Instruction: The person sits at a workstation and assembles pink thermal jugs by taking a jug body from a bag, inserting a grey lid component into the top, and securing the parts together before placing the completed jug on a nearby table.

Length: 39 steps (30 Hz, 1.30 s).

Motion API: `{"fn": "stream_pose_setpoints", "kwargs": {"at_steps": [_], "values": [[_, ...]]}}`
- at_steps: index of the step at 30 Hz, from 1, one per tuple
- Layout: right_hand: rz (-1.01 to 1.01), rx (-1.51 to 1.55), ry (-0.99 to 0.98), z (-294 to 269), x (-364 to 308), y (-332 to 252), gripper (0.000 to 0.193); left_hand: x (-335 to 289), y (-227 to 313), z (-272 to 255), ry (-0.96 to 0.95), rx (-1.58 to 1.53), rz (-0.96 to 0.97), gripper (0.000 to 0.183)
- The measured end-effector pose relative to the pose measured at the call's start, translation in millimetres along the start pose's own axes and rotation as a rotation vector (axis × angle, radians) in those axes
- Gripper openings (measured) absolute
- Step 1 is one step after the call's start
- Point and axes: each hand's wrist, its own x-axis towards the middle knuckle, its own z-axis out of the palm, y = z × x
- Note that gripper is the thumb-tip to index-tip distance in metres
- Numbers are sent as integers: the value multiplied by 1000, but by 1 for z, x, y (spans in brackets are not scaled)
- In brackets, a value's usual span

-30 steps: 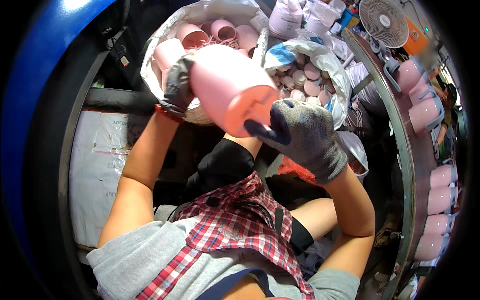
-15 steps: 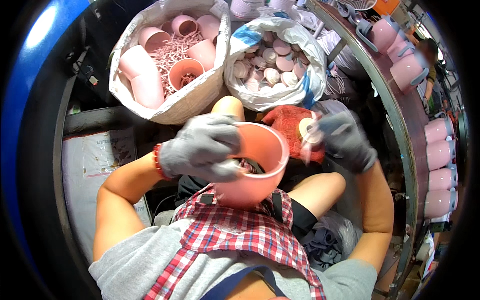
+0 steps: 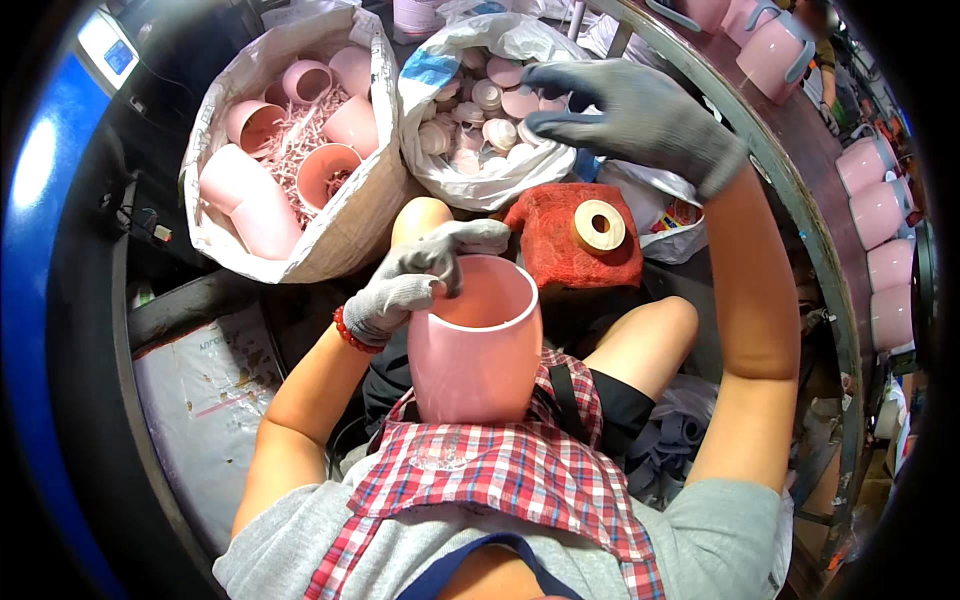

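A pink plastic jug body [image 3: 475, 370] stands upright in my lap, its round mouth facing up. My left hand [image 3: 425, 270], in a grey glove, grips its rim on the left side, index finger stretched out past the edge. My right hand [image 3: 640, 115], gloved too, is raised with thumb and fingers apart and nothing visible between them. It is over the right edge of a white sack [image 3: 480, 190] holding many pale pink round lids [image 3: 500, 135]. Beyond the jug sits a red cloth-covered block [image 3: 560, 260] with a pale ring [image 3: 600, 227] on it.
At the left, a big white sack [image 3: 340, 240] holds pink jug bodies and shavings. A metal-edged bench [image 3: 800, 180] curves along the right, carrying pink jugs with grey handles [image 3: 775, 60]. Grey parts [image 3: 670, 440] lie in a plastic bag by my right thigh. Another person's arm shows far right.
My right hand has moved up and forward from beside the red block to the lid sack. The jug body has come upright, and my left hand has shifted on its rim.
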Motion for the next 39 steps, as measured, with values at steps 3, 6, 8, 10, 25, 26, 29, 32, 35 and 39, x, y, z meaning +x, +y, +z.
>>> {"fn": "stream_pose_setpoints", "kwargs": {"at_steps": [3, 6, 8, 10, 25, 26, 29, 32, 35, 39], "values": [[83, 538, 139, -3, -68, 22, 44, 4, -26, 3, -35, -64, -190, 61], [130, 519, 295, 28, -157, 60, 43, -7, -62, -14, 56, 45, -364, 64], [578, 620, 214, 31, -217, 44, 40, -15, -65, -14, 169, -78, -460, 67], [704, 647, 370, 61, -303, 55, 36, -10, -77, -13, 206, -249, -457, 76], [1566, 96, -401, 265, -521, -24, 64, -23, -136, -111, -136, -331, -553, 90], [1565, 142, -387, 271, -512, -16, 62, -19, -131, -105, -132, -327, -553, 89], [1597, 131, -389, 317, -517, 22, 55, -28, -139, -111, -68, -348, -528, 86], [1588, -162, -393, 372, -538, 64, 55, -15, -115, -73, -43, -333, -463, 84], [1454, -189, -465, 387, -544, 106, 59, -39, -116, -93, 46, -335, -570, 92], [1305, 81, -772, 391, -552, 89, 58, -10, -96, -64, -164, -201, -569, 102]]}}
